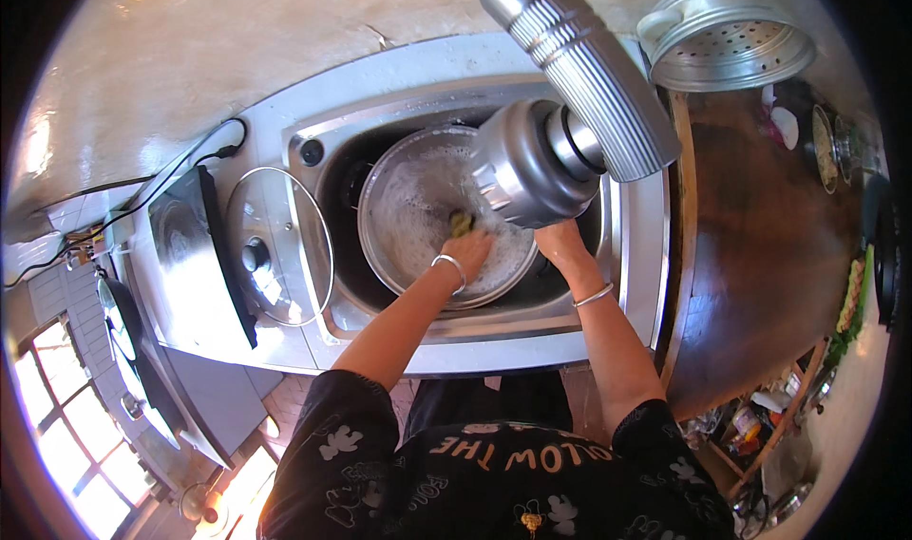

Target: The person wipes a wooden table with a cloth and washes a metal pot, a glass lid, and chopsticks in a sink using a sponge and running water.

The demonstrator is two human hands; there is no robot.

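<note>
A round metal basin of foamy water sits in the stainless-steel sink. My left hand reaches into the suds, its fingers closed around a yellowish-green scrubbing pad, which is partly under the water. My right hand is at the basin's right rim. The tap's large grey spray head covers its fingers, so their grip cannot be made out. Each wrist wears a silver-coloured bangle.
A glass lid leans over the sink's left edge, beside a black-edged glossy panel with a cable. The ridged tap neck hangs over the basin. On the right are a perforated metal steamer and a brown wooden tabletop.
</note>
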